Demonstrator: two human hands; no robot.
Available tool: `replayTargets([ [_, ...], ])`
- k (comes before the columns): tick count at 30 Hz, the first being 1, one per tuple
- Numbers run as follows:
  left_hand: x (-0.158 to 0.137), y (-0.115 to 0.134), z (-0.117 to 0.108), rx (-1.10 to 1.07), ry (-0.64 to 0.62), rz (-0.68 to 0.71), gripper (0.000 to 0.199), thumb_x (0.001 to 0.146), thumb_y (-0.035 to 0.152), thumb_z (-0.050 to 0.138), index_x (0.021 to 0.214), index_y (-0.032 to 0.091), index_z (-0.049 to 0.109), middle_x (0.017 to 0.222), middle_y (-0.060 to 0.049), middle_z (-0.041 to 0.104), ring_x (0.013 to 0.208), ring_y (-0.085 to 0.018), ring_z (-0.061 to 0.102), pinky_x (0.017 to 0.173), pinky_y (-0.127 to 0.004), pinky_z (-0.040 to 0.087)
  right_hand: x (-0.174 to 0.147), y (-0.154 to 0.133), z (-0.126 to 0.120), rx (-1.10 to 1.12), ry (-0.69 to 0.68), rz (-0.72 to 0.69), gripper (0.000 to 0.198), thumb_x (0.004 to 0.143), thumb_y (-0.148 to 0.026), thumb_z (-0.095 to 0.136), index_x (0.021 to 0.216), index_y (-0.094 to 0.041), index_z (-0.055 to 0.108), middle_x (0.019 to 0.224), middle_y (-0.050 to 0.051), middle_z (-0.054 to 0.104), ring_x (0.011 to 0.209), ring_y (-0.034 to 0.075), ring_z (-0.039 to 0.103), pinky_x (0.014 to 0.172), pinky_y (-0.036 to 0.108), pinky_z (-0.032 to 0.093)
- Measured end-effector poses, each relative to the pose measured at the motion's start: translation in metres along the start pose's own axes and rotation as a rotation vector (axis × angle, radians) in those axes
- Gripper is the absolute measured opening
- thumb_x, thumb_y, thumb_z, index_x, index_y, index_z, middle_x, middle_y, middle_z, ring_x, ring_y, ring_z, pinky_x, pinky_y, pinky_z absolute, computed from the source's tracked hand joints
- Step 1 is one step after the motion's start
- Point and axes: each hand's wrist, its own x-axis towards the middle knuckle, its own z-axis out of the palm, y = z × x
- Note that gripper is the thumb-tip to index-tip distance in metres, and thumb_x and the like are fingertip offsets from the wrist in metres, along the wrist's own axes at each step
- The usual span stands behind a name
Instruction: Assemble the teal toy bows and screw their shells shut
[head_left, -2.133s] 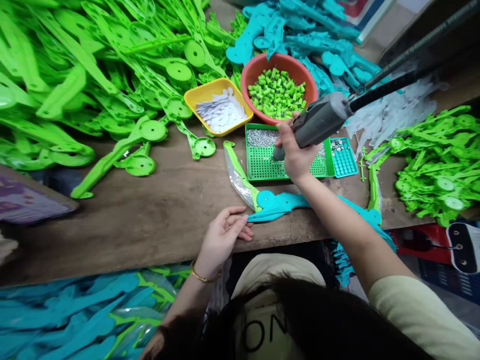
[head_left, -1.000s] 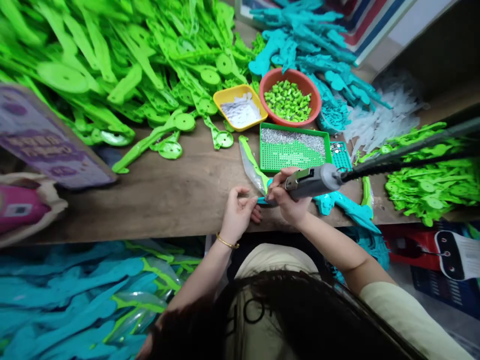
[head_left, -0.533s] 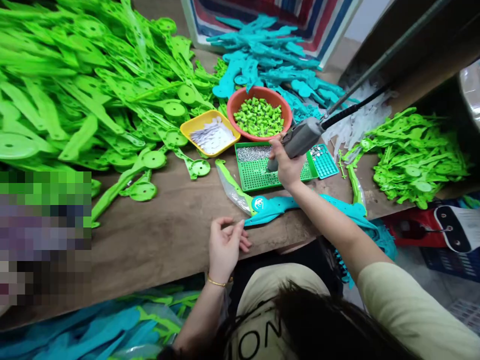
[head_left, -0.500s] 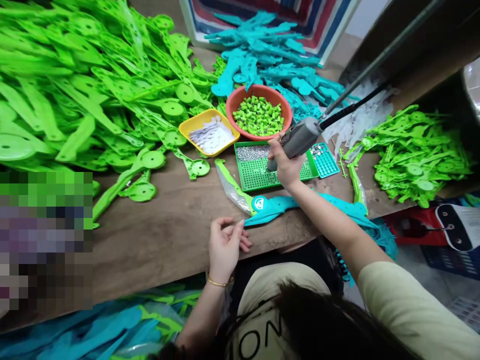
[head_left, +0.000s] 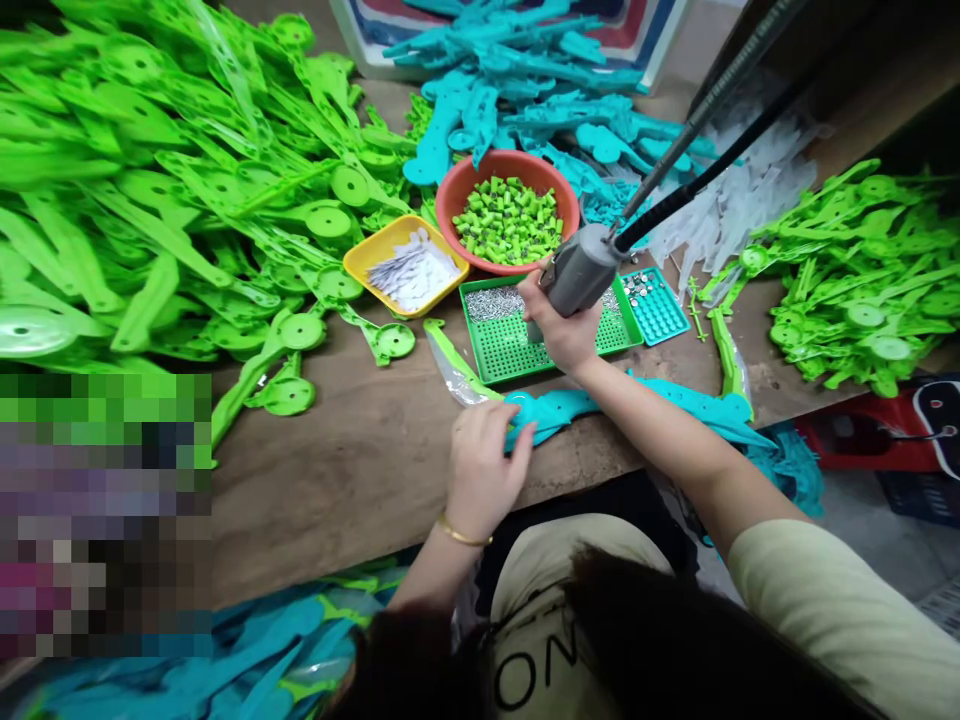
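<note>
In my right hand (head_left: 564,325) is a grey electric screwdriver (head_left: 585,268), tilted, its lower end over the perforated green screw tray (head_left: 517,355). The tip is hidden behind my fingers. My left hand (head_left: 487,465) is at the left end of a long teal plastic part (head_left: 566,405), fingers and thumb closed about its round joint. The part lies across the table before me. A green and clear blade-like arm (head_left: 454,370) joins its left end, and another green arm (head_left: 731,360) rises from its right end. My right forearm covers part of its middle.
A red bowl (head_left: 444,235) of small green pieces and a yellow dish (head_left: 360,268) of white pieces stand behind the tray. A teal tray (head_left: 664,318) holds small metal discs. Heaps of green parts (head_left: 150,180) and teal parts (head_left: 495,70) surround them. Cables run from the screwdriver.
My left hand has moved up and right from the table edge onto the teal part's left end. My right hand still holds the screwdriver over the screw tray. The view has shifted slightly.
</note>
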Motion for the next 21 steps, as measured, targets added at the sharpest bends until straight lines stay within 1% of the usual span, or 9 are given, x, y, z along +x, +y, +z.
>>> replayTargets([
  [1,0.007,0.004,0.007,0.029,-0.079,0.077,0.024,0.088,0.032,0.061,0.106,0.017,0.062,0.106,-0.012,0.065,0.106,-0.027,0.059,0.1,-0.047,0.044,0.001,-0.005,-0.001,0.005,0.005,0.003,0.037,0.073,-0.054,0.073,0.088,-0.023,0.059,0.075,-0.004,0.061,0.054,0.008,0.055,0.062,0.031,0.055],
  [2,0.013,0.007,0.014,0.065,-0.145,0.121,0.031,0.086,0.035,0.063,0.11,0.016,0.061,0.11,-0.014,0.064,0.11,-0.03,0.057,0.103,-0.051,0.041,0.002,-0.012,-0.002,0.012,0.011,0.005,0.039,0.072,-0.057,0.072,0.088,-0.024,0.059,0.075,-0.004,0.062,0.053,0.008,0.054,0.06,0.03,0.055],
  [4,0.021,0.011,0.026,0.135,-0.22,0.137,0.043,0.082,0.042,0.068,0.114,0.015,0.06,0.113,-0.016,0.061,0.111,-0.032,0.055,0.102,-0.054,0.041,-0.001,-0.031,-0.009,0.028,0.022,-0.007,0.043,0.073,-0.063,0.069,0.09,-0.026,0.058,0.078,-0.003,0.063,0.051,0.007,0.054,0.056,0.029,0.053],
  [7,0.024,0.012,0.034,0.183,-0.222,0.098,0.047,0.079,0.044,0.071,0.115,0.015,0.06,0.111,-0.015,0.058,0.107,-0.032,0.054,0.096,-0.051,0.045,-0.017,-0.062,-0.027,0.046,-0.02,-0.039,0.043,0.075,-0.064,0.066,0.1,-0.03,0.055,0.084,-0.004,0.063,0.048,0.006,0.052,0.051,0.027,0.051],
  [10,0.023,0.012,0.035,0.215,-0.224,0.071,0.046,0.081,0.045,0.069,0.114,0.014,0.06,0.111,-0.015,0.058,0.105,-0.032,0.053,0.095,-0.049,0.045,-0.042,-0.076,-0.046,0.049,-0.147,-0.001,0.039,0.08,-0.055,0.067,0.108,-0.033,0.052,0.086,-0.005,0.063,0.049,0.006,0.053,0.049,0.026,0.05],
  [13,0.022,0.011,0.035,0.237,-0.232,0.063,0.043,0.082,0.046,0.066,0.11,0.014,0.061,0.113,-0.016,0.057,0.106,-0.033,0.052,0.095,-0.048,0.045,-0.06,-0.07,-0.06,0.056,-0.252,0.003,0.035,0.083,-0.048,0.067,0.11,-0.034,0.05,0.088,-0.005,0.063,0.056,0.008,0.058,0.055,0.027,0.054],
  [16,0.021,0.01,0.035,0.226,-0.222,0.068,0.041,0.083,0.046,0.065,0.11,0.015,0.061,0.115,-0.016,0.057,0.107,-0.033,0.051,0.095,-0.047,0.044,-0.065,-0.058,-0.063,0.09,-0.277,-0.029,0.033,0.083,-0.043,0.069,0.109,-0.034,0.051,0.09,-0.005,0.064,0.058,0.007,0.06,0.059,0.028,0.056],
  [18,0.021,0.009,0.036,0.206,-0.216,0.065,0.041,0.083,0.044,0.065,0.111,0.015,0.061,0.116,-0.016,0.056,0.109,-0.033,0.051,0.096,-0.048,0.043,-0.065,-0.052,-0.061,0.078,-0.278,0.011,0.031,0.081,-0.042,0.071,0.103,-0.031,0.053,0.083,-0.005,0.063,0.058,0.008,0.06,0.059,0.028,0.056],
  [21,0.021,0.009,0.039,0.17,-0.211,0.065,0.041,0.082,0.043,0.066,0.112,0.015,0.061,0.116,-0.017,0.056,0.11,-0.034,0.05,0.097,-0.05,0.043,-0.066,-0.045,-0.058,0.005,-0.254,0.103,0.033,0.075,-0.047,0.074,0.092,-0.027,0.055,0.069,-0.006,0.058,0.06,0.011,0.061,0.06,0.03,0.057],
])
